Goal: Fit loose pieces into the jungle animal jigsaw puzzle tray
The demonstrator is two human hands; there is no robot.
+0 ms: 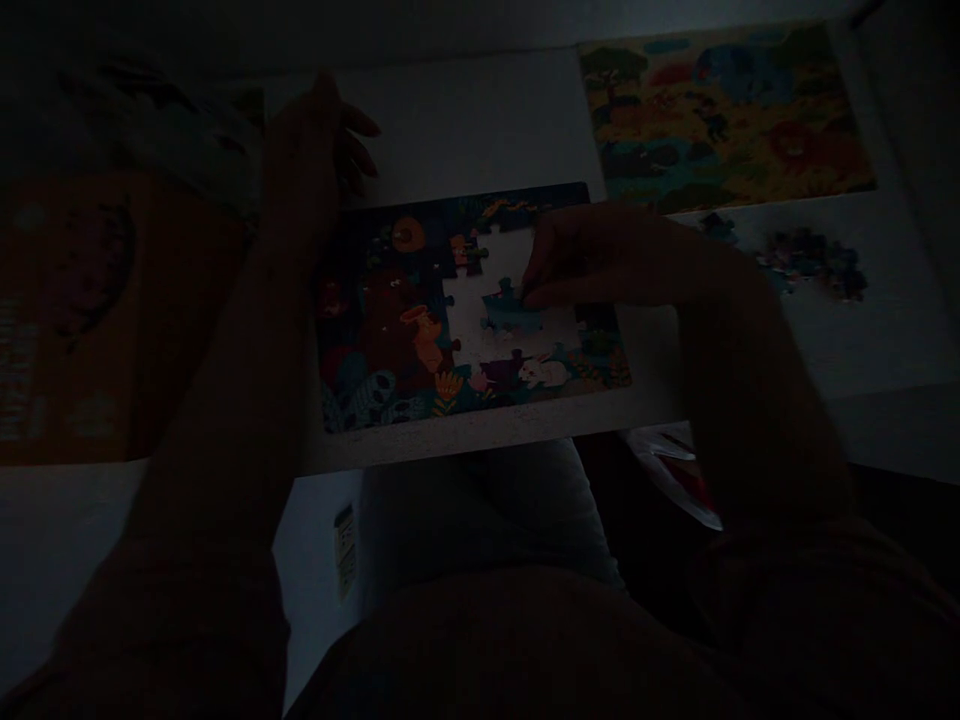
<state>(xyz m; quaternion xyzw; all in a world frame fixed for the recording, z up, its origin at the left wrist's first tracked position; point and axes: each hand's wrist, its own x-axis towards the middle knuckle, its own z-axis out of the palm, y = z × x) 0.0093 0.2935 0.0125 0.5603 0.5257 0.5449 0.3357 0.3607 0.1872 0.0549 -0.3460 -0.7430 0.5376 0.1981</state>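
Note:
In dim light a jigsaw puzzle (pixel 390 330) with forest animals lies on the white table, its frame and left part joined. A gap shows white in its middle and right. Over that gap my right hand (pixel 600 255) pinches a teal jigsaw piece (pixel 511 308) between thumb and fingertips. Whether the piece touches the surface beneath, I cannot tell. My left hand (pixel 319 150) rests at the puzzle's upper left corner, fingers apart and loosely curled, with nothing visible in them.
A finished-looking animal picture (pixel 727 120) lies at the back right. Below it is a heap of loose jigsaw pieces (pixel 814 262). An orange box (pixel 75 320) stands at the left, with a clear plastic bag (pixel 165 120) behind it. The table's front edge is close to my body.

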